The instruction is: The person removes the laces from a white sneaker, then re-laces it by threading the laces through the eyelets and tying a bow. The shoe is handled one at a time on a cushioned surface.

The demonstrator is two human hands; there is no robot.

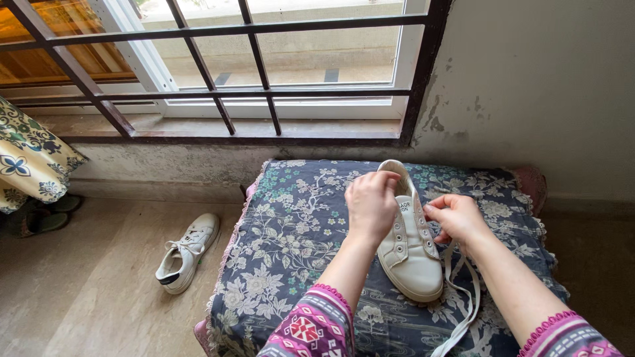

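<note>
My left hand [372, 203] pinching the tongue of the white sneaker [409, 246], my right hand [456, 218] just beside, fingers closed on the white lace [467, 311], sneaker on floral cushion [291, 251] beneath, second sneaker [186, 253] on floor well left.

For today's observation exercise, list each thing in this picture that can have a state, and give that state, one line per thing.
White leather sneaker on the stool: unlaced, eyelets empty, toe toward the camera.
White flat shoelace: loose, hanging off the stool's front.
White sneaker on the floor: laced, resting upright.
Blue floral cloth-covered stool: covered, bearing the sneaker.
Left hand: gripping the sneaker's tongue.
Right hand: fingers pinched beside the eyelets.
Barred window: shut.
</note>
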